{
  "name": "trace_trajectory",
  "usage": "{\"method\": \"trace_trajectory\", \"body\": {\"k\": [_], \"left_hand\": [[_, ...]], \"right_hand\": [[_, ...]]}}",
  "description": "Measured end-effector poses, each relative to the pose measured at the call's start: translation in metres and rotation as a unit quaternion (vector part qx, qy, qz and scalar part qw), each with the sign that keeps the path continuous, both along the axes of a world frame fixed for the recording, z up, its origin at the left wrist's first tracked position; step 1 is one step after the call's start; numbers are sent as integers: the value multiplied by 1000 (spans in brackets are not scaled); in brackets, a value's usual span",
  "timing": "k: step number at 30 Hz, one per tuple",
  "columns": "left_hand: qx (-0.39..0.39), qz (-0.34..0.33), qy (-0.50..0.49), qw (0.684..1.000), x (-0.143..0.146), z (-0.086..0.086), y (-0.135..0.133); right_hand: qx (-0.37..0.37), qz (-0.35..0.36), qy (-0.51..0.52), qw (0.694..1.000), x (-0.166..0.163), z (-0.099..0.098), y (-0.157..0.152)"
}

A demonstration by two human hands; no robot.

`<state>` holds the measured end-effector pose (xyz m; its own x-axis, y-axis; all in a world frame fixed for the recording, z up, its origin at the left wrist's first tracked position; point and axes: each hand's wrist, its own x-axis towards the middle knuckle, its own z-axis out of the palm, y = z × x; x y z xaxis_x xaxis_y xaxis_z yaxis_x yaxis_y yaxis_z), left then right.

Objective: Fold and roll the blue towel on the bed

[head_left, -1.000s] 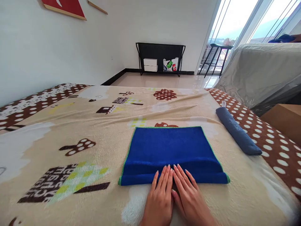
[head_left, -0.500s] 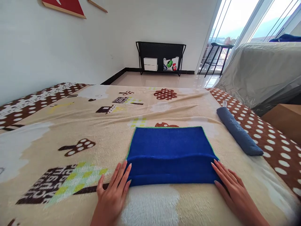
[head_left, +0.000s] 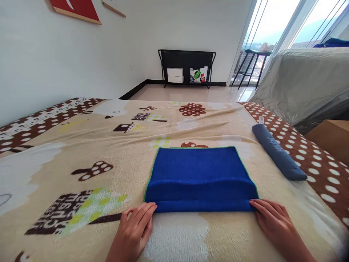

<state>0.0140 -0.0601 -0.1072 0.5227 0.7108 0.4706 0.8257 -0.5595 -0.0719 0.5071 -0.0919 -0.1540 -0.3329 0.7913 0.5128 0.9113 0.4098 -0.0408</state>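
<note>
Head: left hand [head_left: 135,226] and right hand [head_left: 277,219] shifted to cloth's [head_left: 197,165] near corners.

Black rack [head_left: 187,59] against white wall [head_left: 188,22], bright window [head_left: 268,23].

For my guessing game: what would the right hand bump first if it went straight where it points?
The blue cloth, probably: the right hand seems to touch its near right corner, pointing across it.

Head-worn view, facing forward and down, near blanket [head_left: 133,156]
</note>
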Motion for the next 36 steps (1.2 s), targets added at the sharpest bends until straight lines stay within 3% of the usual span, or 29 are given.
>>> {"method": "trace_trajectory", "body": {"k": [10,15,20,22,25,27,31,33,36], "left_hand": [[1,34,-18,999,10,8,21],[-7,5,-28,1000,4,18,12],[-71,7,-15,997,-7,21,-3],[-88,35,6,995,0,18,-5],[-40,88,5,995,36,10,-7],[10,76,-41,996,72,4,-10],[43,-69,-49,995,127,-7,-13],[27,-83,-10,996,125,-10,-10],[2,-27,13,1000,84,-14,-6]], "right_hand": [[-40,-18,30,999,-17,15,36],[-25,-17,26,999,-19,16,27],[-49,-19,-3,999,-14,15,10],[-36,-54,-8,998,-20,15,8],[18,-111,18,993,-52,18,7],[44,-64,53,996,-88,20,6],[-6,132,22,991,-154,28,7],[-41,141,-10,989,-160,29,9],[-67,75,-34,994,-129,23,8]]}}
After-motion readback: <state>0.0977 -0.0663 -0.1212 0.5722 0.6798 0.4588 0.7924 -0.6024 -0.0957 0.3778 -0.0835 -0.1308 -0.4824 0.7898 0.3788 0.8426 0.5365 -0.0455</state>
